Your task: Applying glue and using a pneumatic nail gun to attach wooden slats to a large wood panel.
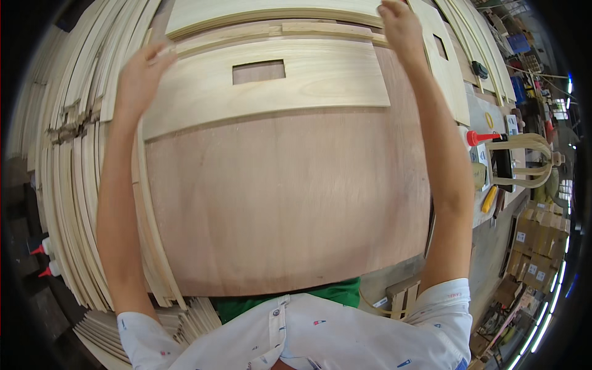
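A pale wooden panel with a rectangular cutout (327, 74) lies across the far part of a brownish wooden board (283, 203). Beyond it run narrow wood strips (320, 29) and another pale panel (271, 7), with layered edges below its front. My left hand (140, 80), slightly blurred, is by the left end of the strips, its fingers curled together. At the far right, my right hand (402, 31) has bent fingers near the right end of the farther panel. What either hand pinches, if anything, does not show clearly.
Long wood strips (80, 203) are piled on the left. On the right stand another cutout panel (447, 68), a black tape measure (479, 69), a red-tipped bottle (478, 138) and a yellow-handled tool (489, 200). Cardboard boxes (536, 246) are stacked farther right.
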